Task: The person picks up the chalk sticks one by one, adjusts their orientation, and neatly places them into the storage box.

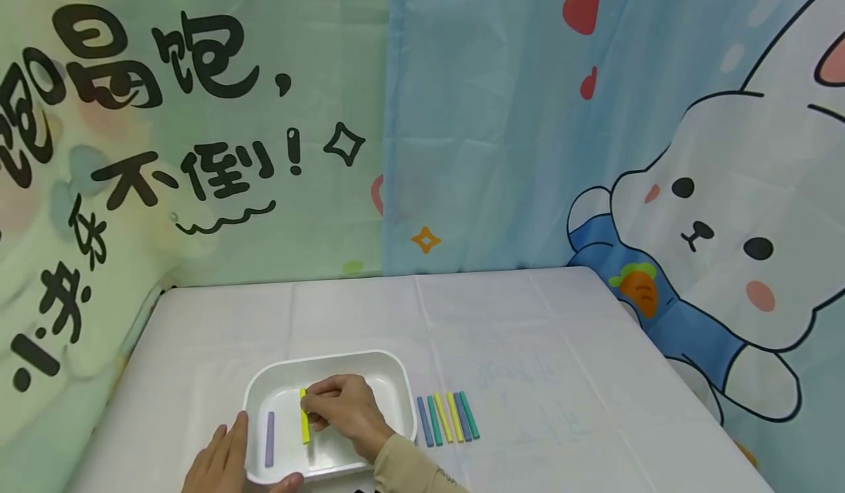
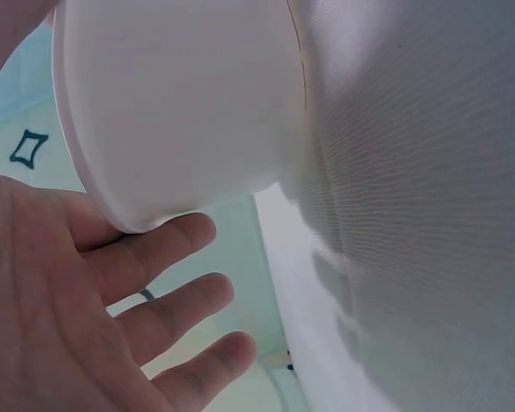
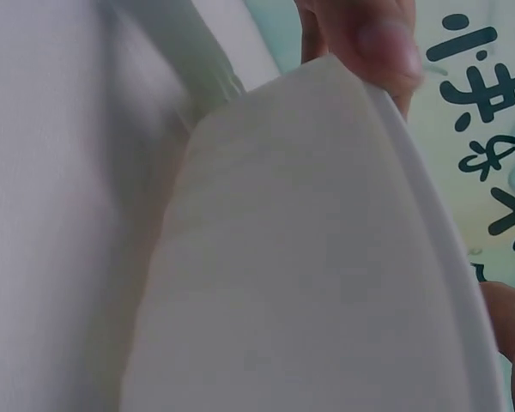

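Pinching a yellow stick in the right hand, within the outline of the white tray. Pointing lengthwise from the tray's near side to its far side, nearly parallel to a purple stick at the tray's left. Touching the tray's left end with extended fingers of the left hand. Showing six sticks right of the tray only in the head view, clear gaps between left fingers only from the left wrist.

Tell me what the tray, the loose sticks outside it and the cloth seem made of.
Tray: probably plastic, smooth, slightly glossy; its floor shows soft sheen. Sticks: matte, evenly coloured, perhaps chalk; the look leaves it open. Cloth: likely woven fabric, matte, with fine texture up close and creases.
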`<action>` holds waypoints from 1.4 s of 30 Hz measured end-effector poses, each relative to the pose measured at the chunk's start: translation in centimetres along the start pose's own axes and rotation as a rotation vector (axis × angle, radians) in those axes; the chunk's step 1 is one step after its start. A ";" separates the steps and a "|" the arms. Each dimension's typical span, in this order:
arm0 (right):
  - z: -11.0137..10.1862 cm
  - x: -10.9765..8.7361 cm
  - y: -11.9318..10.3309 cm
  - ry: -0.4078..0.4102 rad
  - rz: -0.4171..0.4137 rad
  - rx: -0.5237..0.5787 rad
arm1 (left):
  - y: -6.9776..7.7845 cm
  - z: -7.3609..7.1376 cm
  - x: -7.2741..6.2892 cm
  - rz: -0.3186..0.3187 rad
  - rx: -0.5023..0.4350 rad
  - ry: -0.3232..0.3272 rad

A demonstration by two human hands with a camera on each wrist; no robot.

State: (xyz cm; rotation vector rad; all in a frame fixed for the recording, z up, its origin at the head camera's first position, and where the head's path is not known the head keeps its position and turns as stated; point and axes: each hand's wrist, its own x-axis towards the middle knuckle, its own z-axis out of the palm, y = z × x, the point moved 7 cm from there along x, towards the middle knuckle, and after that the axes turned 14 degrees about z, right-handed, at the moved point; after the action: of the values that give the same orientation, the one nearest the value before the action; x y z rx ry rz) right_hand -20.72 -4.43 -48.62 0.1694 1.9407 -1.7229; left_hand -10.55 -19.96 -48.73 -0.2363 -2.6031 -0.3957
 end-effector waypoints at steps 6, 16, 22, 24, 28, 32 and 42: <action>0.7 0.1 0.2 0.016 -0.003 -0.003 | -0.1 -0.1 -0.2 0.075 -0.013 0.141; 2.0 0.9 0.0 0.077 0.019 -0.110 | 0.1 0.0 -0.1 0.018 0.003 0.048; 2.3 1.3 0.1 0.113 0.025 -0.168 | 0.1 0.1 0.1 -0.007 0.011 -0.013; 2.3 1.4 0.1 0.120 0.020 -0.184 | 0.0 0.2 0.0 -0.015 0.011 -0.033; 2.4 1.6 0.2 0.124 0.018 -0.198 | 0.0 0.3 0.0 -0.036 0.007 -0.075; 2.5 1.8 0.3 0.133 0.010 -0.202 | -0.1 0.5 -0.1 -0.068 -0.001 -0.137; 2.4 1.9 0.3 0.167 -0.013 -0.271 | 0.2 0.2 0.0 -0.040 0.008 -0.049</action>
State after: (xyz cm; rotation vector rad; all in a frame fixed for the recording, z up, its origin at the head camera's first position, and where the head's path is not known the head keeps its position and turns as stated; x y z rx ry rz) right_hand -21.43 -7.11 -49.87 0.2071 2.2787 -1.4738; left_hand -10.61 -19.74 -48.85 -0.1936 -2.6601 -0.3984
